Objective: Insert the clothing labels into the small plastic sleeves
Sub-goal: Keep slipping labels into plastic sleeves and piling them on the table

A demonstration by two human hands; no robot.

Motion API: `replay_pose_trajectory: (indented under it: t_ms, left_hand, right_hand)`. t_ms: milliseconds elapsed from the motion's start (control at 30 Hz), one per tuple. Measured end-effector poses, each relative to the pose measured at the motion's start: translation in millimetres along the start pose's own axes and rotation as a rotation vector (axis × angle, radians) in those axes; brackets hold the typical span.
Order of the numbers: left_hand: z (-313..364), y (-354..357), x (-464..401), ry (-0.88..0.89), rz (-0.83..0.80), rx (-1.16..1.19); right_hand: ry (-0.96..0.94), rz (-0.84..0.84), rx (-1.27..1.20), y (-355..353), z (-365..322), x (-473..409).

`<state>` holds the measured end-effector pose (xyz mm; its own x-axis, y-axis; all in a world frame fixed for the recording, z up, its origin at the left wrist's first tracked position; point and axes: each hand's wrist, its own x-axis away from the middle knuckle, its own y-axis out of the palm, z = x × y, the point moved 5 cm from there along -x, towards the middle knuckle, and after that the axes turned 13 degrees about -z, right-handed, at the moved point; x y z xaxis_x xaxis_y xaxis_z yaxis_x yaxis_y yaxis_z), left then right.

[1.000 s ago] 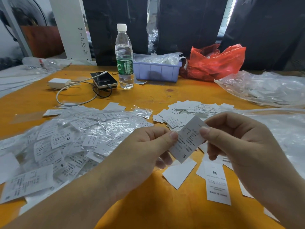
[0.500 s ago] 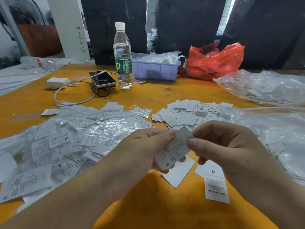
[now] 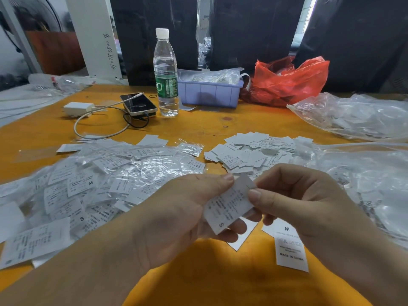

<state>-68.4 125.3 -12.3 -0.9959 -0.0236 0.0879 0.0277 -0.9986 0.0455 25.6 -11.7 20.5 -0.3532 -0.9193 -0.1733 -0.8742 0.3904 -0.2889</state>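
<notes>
Now both hands worked one label (image 3: 228, 205), held just above the bench (image 3: 198, 281). The left hand (image 3: 176, 217) pinched its 9 o'clock edge while the right hand (image 3: 293, 202) nipped the 1 o'clock corner, probably steadying it for a sleeve. Filled sleeves (image 3: 92, 180) lay at 9 o'clock, loose labels (image 3: 249, 151) at 12.

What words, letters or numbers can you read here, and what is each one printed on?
"S": white clothing label pinched by left hand and right hand.
"M", "MADE IN CHINA": white label lying on the orange table.
"M": sleeved label in the left pile.
"S": sleeved label nearer.
"XS": loose label.
Fine print, green bottle wrapper, handwritten numbers on white post: unreadable.
</notes>
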Motion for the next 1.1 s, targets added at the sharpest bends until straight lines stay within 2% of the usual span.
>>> replay_pose_trajectory:
  t_ms: [233,367,500,600,900,1000,1100]
  left_hand:
    - [3.3,3.4,0.3,-0.004,0.006,-0.004]
    - [2.9,8.0,2.1,-0.129,-0.035,0.191]
    - [7.6,7.1,-1.1,-0.108,-0.028,0.108]
    - [9.3,12.6,-0.3,-0.087,-0.075,0.198]
    - [13.1,7.6,-0.4,0.037,0.092,-0.101]
    - [16.9,8.6,0.4,0.094,0.120,-0.218]
    - [17.4,8.8,0.5,0.114,0.133,-0.228]
  right_hand:
    - [-0.019,0.013,0.099,-0.6,-0.4,0.9]
    - [-0.049,0.075,0.125,-3.3,-3.8,2.4]
    - [-0.066,0.073,0.155,0.2,-8.7,2.8]
    - [-0.067,0.056,0.188,2.7,-11.5,3.9]
    - [0.025,-0.033,0.204,4.4,-7.2,3.6]
    - [0.024,0.000,0.200,3.1,-6.9,3.7]
    - [0.005,0.080,0.190,-2.5,-7.5,4.4]
